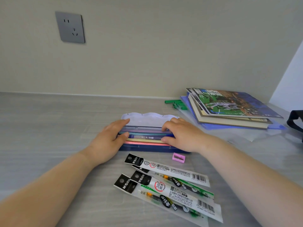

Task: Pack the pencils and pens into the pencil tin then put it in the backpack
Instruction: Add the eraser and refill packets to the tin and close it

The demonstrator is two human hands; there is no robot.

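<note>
Many pens and pencils (146,136) already lie side by side in the blue tin (147,147). The tin sits on the table (49,128) right in front of me, with its lid (147,119) standing up at the back.

My left hand (111,140) rests on the left end of the tin, with the fingers straight and close together. My right hand (182,135) is on the right end, with the fingers bent and the tips down on the pens. I cannot tell if it pinches one or just pushes. I think I am tidying them so the lid can go down.

Three packets of refills (168,182) lie just in front of the tin, not packed. A pink sharpener (178,157) sits just beside its front wall. So I think the packing is far along but not over. The lid is not shut and the tin is not in a bag.

A dark bag (295,120) peeks in at the right edge, well apart from the tin. It may be the backpack, but I cannot tell. A pile of books (232,110) lies between the tin and that bag, so the tin must go over or around it. The wall (147,46) is close behind the lid. Bare table on my left gives me room.
</note>
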